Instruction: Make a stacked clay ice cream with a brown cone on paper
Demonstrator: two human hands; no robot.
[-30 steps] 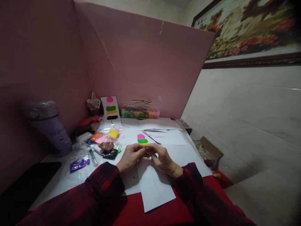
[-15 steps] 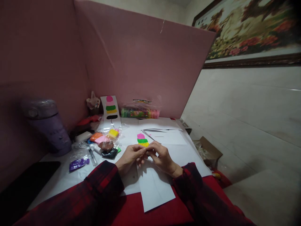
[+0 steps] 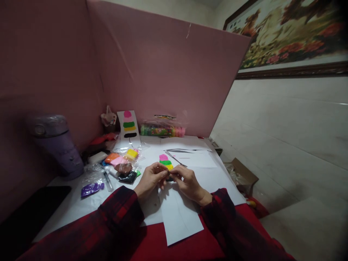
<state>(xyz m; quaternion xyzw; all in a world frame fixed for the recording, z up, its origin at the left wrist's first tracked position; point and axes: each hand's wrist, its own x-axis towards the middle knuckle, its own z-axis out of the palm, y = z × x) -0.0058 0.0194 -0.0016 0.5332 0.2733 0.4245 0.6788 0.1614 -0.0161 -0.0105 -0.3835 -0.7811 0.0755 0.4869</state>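
My left hand [image 3: 152, 178] and my right hand [image 3: 187, 182] meet over a white paper strip [image 3: 181, 221]. Both have their fingertips pinched together around a small bit of dark clay [image 3: 169, 171], mostly hidden by the fingers. Just beyond them, the paper carries bands of pink, green and yellow clay [image 3: 164, 162], with a dark patch partly showing under the fingertips. A metal tweezers-like tool [image 3: 176, 158] lies to the right of the bands.
At left are bagged clay pieces [image 3: 119, 161], a purple clay pack [image 3: 92, 189], a black clay pack [image 3: 127, 177] and a purple bottle [image 3: 58, 148]. Behind stand a card with coloured bands [image 3: 129, 125] and a packaged clay set [image 3: 163, 130]. A cardboard box [image 3: 244, 174] sits right.
The fingertips have parted slightly, so the dark bit between them and the dark patch below show more. The hands otherwise stay in place; the view has shifted a little.
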